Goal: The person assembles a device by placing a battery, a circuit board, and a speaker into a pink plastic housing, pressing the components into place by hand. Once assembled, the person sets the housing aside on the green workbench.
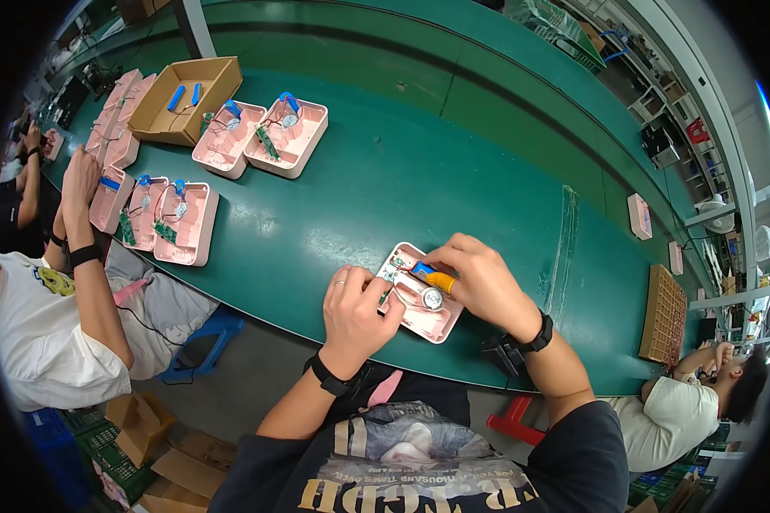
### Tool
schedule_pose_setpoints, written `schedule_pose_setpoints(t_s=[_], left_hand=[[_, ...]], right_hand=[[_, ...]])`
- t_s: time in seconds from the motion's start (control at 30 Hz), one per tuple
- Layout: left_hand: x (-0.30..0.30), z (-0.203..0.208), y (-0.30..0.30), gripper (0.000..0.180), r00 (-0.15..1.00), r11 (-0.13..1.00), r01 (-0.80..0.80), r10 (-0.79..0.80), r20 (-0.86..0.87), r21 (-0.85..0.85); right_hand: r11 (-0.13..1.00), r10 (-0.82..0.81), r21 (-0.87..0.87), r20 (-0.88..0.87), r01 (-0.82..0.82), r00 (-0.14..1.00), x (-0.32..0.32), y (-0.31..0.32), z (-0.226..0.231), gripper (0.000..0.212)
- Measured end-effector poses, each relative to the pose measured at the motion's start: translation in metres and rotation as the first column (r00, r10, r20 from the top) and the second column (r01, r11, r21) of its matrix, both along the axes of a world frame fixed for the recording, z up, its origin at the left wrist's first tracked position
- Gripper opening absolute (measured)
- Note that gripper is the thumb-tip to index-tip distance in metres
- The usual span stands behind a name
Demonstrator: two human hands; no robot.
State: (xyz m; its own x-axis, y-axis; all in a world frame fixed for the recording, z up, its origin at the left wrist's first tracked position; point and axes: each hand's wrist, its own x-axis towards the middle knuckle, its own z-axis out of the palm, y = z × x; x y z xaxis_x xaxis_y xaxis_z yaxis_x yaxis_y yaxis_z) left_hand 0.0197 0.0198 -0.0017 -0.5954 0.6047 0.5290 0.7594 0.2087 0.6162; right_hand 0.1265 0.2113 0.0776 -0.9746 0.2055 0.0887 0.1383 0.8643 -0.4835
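Note:
A pale pink plastic housing (437, 329) lies open in front of me on the green table, with a round silver speaker-like disc (432, 298), thin wires and a small green circuit board (398, 262) inside. My left hand (358, 312) grips its left side, fingers bent over the rim and the thumb near the lower left edge. Over its upper right part, my right hand (481, 282) pinches a blue battery (421, 270). A yellow-orange piece (441, 281) shows at the right thumb; whether it is a finger cover or a handle is unclear.
Several similar housings (288, 137) with boards and blue batteries stand at the left, beside a cardboard box (184, 101). A co-worker's hand (80, 175) is above one there. A compartmented tray (664, 316) stands at the right, near another seated person (676, 410).

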Motion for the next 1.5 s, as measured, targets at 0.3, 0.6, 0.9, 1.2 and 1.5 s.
schedule_pose_setpoints(t_s=[0.3, 0.6, 0.9, 1.2, 1.5], left_hand=[[0.001, -0.001, -0.002, 0.011, 1.0, 1.0, 0.016, -0.016, 0.021, -0.016], [-0.001, 0.0, -0.002, 0.009, 1.0, 0.999, 0.012, -0.011, 0.012, -0.03], [-0.004, 0.002, -0.006, 0.02, 0.979, 0.998, 0.066, -0.059, 0.197, -0.025], [-0.098, 0.021, -0.08, 0.042, 0.85, 0.869, -0.471, 0.4, -0.343, -0.152], [-0.14, -0.008, -0.121, 0.029, 0.756, 0.662, -0.63, 0.402, -0.517, -0.407]], right_hand=[[0.996, 0.038, 0.086, 0.024, -0.04, 0.999, 0.01, -0.008, -0.012, 0.031], [0.983, -0.003, 0.184, 0.119, -0.018, 0.993, 0.03, -0.033, -0.011, 0.054], [0.993, -0.061, 0.101, 0.04, 0.056, 0.997, 0.044, -0.041, -0.017, 0.085], [0.983, -0.147, 0.101, -0.092, 0.156, 0.985, 0.02, 0.056, -0.02, 0.081], [0.409, -0.903, 0.191, -0.054, 0.892, 0.426, -0.022, 0.296, -0.038, 0.086]])
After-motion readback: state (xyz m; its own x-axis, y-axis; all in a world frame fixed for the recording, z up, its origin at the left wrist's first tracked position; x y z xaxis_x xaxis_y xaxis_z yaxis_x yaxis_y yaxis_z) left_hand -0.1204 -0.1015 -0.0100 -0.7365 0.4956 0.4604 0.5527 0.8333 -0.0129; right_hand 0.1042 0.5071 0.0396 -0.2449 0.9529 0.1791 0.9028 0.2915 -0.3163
